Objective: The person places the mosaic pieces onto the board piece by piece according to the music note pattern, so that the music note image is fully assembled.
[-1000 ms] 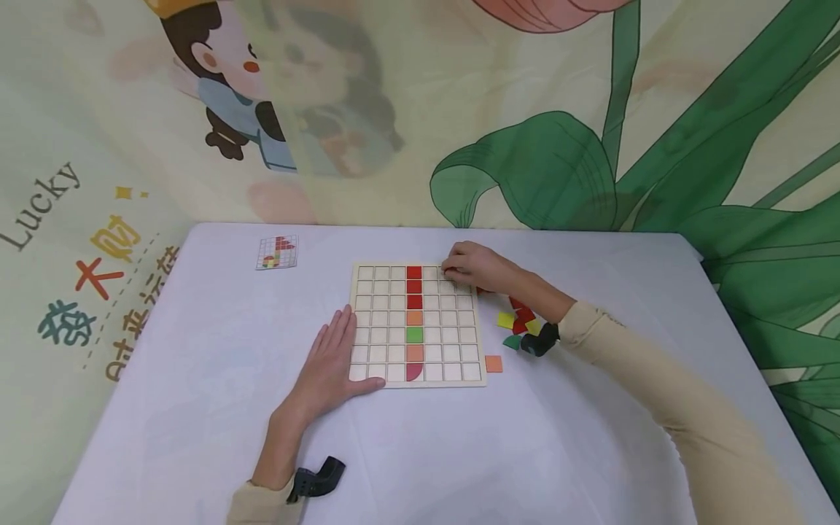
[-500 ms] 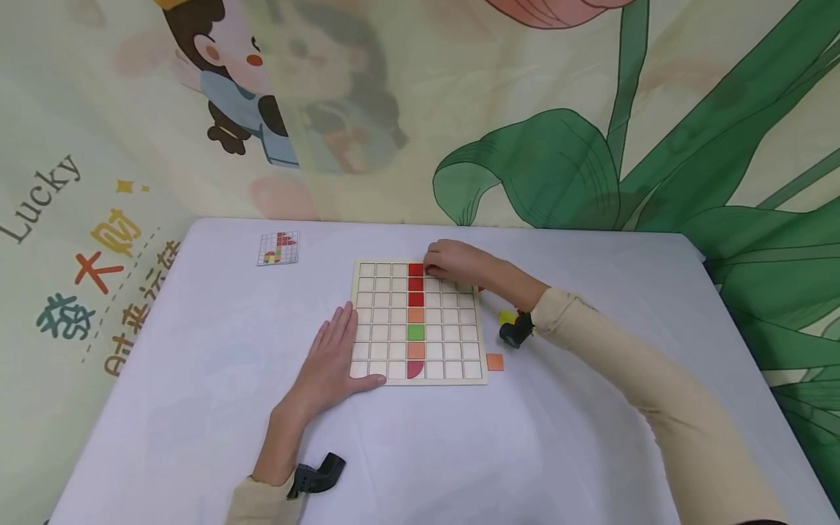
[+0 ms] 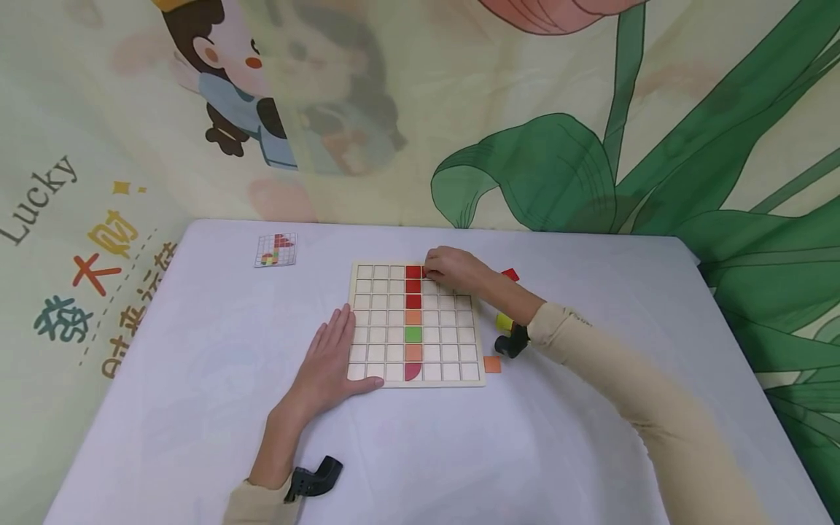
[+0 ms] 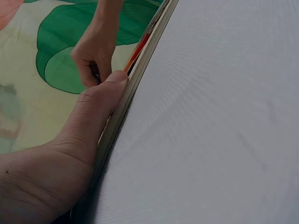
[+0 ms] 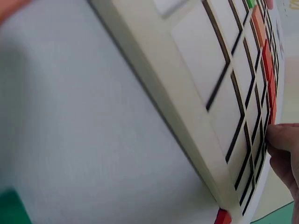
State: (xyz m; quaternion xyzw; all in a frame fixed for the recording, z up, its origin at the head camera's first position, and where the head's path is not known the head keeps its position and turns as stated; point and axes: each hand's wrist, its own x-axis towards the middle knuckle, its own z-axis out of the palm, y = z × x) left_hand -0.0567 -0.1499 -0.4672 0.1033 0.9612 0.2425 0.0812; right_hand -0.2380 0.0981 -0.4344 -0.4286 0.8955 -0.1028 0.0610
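Note:
A pale wooden grid board point(image 3: 383, 385) lies flat on the table, one column filled with colored tiles. From the top come three red tiles point(image 3: 413, 286), then an orange, a green point(image 3: 413, 335) and another orange tile, and a rounded crimson piece point(image 3: 412, 372). My left hand point(image 3: 324, 357) rests along the board's left edge, fingers straight, thumb point(image 4: 117, 77) over the near edge. At the top row my right hand point(image 3: 456, 270) pinches a small red tile just right of the column; only a sliver of it shows beside the fingertips point(image 5: 275, 133).
A small pattern card point(image 3: 275, 250) lies at the back left. Right of the board are an orange tile point(image 3: 492, 364), a yellow tile point(image 3: 504, 322) and a red piece point(image 3: 510, 275), partly behind the right forearm. A green piece point(image 5: 13, 207) shows in the right wrist view.
My right hand has moved left along the top row from the board's right side to the cell beside the red column. The left hand has stayed in place.

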